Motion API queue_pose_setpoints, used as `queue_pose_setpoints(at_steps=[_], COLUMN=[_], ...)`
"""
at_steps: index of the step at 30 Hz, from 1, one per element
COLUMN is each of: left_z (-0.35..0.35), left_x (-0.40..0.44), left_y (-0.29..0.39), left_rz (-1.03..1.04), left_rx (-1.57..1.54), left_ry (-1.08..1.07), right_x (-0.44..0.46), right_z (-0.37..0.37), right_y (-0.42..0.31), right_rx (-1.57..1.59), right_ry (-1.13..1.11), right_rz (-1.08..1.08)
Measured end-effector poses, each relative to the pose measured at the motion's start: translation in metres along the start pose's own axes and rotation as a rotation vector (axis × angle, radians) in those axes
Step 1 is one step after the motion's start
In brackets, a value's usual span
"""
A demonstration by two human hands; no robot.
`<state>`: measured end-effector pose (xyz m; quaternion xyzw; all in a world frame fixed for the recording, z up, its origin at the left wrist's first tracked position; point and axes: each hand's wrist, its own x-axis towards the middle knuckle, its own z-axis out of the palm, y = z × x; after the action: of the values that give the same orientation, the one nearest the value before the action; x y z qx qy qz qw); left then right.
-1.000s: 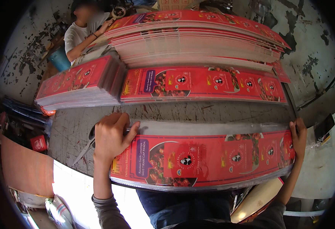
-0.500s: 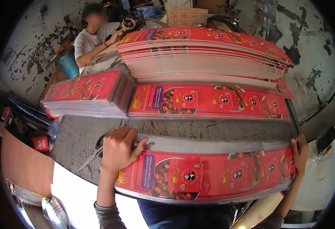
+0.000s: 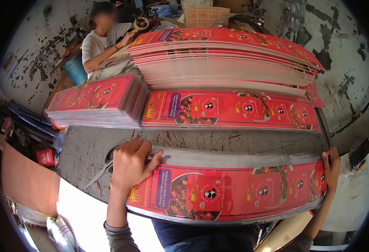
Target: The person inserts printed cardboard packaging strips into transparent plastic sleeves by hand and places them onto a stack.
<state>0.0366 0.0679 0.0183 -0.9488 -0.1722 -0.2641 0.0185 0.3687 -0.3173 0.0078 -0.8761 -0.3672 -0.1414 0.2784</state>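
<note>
A stack of long red printed sheets in clear plastic point(image 3: 235, 193) lies along the table's near edge. My left hand point(image 3: 132, 166) grips its left end, thumb on top and fingers curled round the far corner. At the right end my right hand point(image 3: 331, 168) holds the stack's edge, thumb and fingers wrapped about it. Scissors point(image 3: 104, 168) lie on the table just left of my left hand, their handle partly hidden behind it. Beyond a strip of scratched tabletop sits another sleeved stack point(image 3: 230, 110).
A shorter sleeved stack point(image 3: 92, 98) sits at the left, and a tall pile of red sheets point(image 3: 226, 63) rises at the back. Behind it on the left, a person in a white shirt point(image 3: 100, 46) sits near a blue bucket point(image 3: 74, 69).
The view has tilted upward and shifted, so everything appears lower and slightly right. Both hands keep their hold at the stack's two ends.
</note>
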Motion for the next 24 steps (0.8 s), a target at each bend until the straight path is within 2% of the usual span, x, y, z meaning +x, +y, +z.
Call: queue_pose_setpoints(at_steps=[24], left_z=[0.0007], left_x=[0.0007], left_y=[0.0], left_rz=[0.006], left_rx=[0.003], left_ry=[0.001], right_x=[0.0003], right_z=[0.0001], right_y=[0.0006], right_rx=[0.005], right_ry=[0.015], right_rz=[-0.018])
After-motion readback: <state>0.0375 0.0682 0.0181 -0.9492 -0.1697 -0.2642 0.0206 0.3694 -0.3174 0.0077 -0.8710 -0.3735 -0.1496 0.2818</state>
